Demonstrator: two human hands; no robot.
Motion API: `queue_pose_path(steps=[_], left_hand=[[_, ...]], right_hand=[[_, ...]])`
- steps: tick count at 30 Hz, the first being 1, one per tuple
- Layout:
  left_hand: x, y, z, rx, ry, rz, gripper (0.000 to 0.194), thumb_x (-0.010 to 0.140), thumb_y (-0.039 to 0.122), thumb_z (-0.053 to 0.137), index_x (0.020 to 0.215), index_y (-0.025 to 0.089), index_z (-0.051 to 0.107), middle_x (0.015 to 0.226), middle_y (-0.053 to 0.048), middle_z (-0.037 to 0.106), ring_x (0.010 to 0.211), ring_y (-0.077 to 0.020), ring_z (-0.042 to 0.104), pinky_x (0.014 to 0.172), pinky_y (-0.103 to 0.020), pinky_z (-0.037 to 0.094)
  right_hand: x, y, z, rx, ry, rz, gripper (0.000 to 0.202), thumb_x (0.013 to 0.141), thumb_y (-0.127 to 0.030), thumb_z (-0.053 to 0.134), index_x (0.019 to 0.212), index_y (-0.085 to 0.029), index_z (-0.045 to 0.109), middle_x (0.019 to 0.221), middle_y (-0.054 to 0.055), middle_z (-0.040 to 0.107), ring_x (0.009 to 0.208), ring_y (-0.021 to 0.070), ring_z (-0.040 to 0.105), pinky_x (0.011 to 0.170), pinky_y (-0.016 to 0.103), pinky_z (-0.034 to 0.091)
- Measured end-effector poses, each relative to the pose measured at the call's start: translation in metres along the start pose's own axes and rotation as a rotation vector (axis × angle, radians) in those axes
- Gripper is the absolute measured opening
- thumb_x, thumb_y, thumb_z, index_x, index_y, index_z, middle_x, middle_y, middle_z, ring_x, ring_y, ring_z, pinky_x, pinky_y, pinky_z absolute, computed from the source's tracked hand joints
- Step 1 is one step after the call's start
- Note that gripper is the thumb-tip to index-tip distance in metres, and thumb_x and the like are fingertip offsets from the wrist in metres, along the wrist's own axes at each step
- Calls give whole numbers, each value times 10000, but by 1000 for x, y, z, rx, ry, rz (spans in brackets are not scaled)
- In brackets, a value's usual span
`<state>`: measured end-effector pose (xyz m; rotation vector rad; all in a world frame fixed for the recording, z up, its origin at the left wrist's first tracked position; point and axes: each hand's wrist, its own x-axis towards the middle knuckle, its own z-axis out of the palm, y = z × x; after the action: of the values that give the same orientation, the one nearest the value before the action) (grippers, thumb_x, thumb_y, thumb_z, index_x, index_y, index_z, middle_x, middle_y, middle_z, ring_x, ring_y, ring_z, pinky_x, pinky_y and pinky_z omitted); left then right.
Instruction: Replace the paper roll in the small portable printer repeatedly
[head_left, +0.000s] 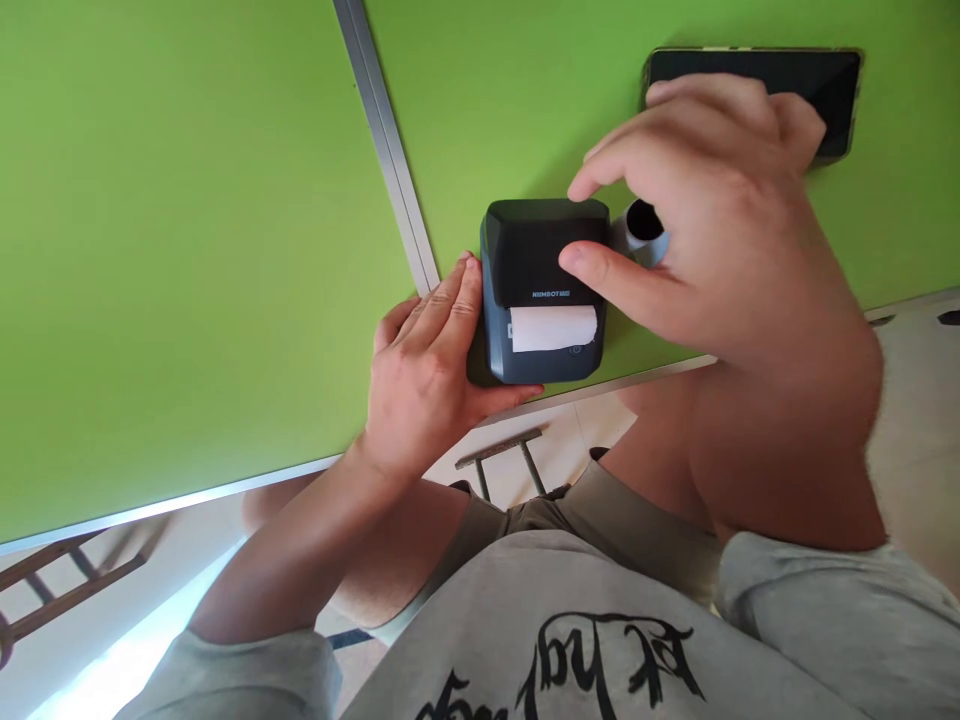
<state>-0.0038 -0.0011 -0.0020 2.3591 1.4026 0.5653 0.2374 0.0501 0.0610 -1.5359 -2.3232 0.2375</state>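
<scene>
A small dark label printer (pixel 546 250) with "NIIMBOT" lettering sits on the green table near its front edge. A strip of white paper (pixel 555 328) comes out of its slot and lies over the front face; its right end looks uneven. My left hand (pixel 427 370) braces the printer, fingers stretched along its left side and thumb along its near edge. Above the printer's right side hovers my right hand (pixel 697 190), thumb and index finger apart with nothing between them. A pale paper roll with a dark hollow core (pixel 646 232) stands beside the printer, partly hidden by that hand.
Behind my right hand lies a black smartphone (pixel 840 105), partly covered. A grey metal strip (pixel 390 150) crosses the green tabletop (pixel 187 250) left of the printer. The table's metal front edge (pixel 180 500) runs just before my lap.
</scene>
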Motion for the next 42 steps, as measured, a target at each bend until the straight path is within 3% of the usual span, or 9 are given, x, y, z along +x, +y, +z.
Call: queue_pose_path(steps=[4,13,20,26,31,38,42], left_hand=[[3,1,-5,-24,-47,-21,1088,828,896,591,1671,250,352,1625,-125,535,1443,-351,587,1185,-461,466],[5,3,-8,-32,-35,-6,1029,875,861,578,1645,205,387,1600,-162,556,1428,-358,601,1166,-471,465],[2,2,-3,43,-13,10,1062,861,850,614,1657,199,350,1601,-163,554,1428,-365,592,1168,-469,445],[0,6,-1,-11,43,12,1054,849,795,686,1638,176,364,1581,-205,547,1436,-388,565,1174,-492,443],[-3,11,-1,-70,113,66,998,914,662,713,1683,211,264,1563,-187,565,1449,-362,568,1179,-462,503],[-5,16,-3,-74,65,65,1034,964,606,681,1724,224,91,1617,-179,530,1482,-315,557,1212,-434,536],[-6,16,2,-55,78,71,1139,939,668,673,1724,273,-52,1662,-127,479,1496,-315,539,1193,-475,563]], right_hand=[[-2,11,2,1,3,-54,266,954,-513,670,1109,-298,647,1210,31,760,1367,425,582,1078,734,385],[-2,14,0,34,-20,-74,393,922,-594,682,1167,-287,669,1187,44,748,1368,468,576,1069,800,352],[-3,17,-1,52,-12,-92,417,944,-598,642,1226,-292,665,1206,48,719,1331,425,611,1047,727,410],[4,25,19,79,291,-245,371,1029,-516,503,1130,-220,703,1053,71,722,1253,364,673,1046,610,500],[10,37,38,278,540,-343,211,997,-369,564,1037,-210,696,947,54,714,958,245,718,886,456,555],[8,41,56,388,636,-272,227,976,-398,542,914,-221,671,841,37,704,866,235,686,825,447,535],[7,37,57,352,597,-251,196,971,-373,524,910,-244,659,843,26,731,896,236,674,849,444,545]])
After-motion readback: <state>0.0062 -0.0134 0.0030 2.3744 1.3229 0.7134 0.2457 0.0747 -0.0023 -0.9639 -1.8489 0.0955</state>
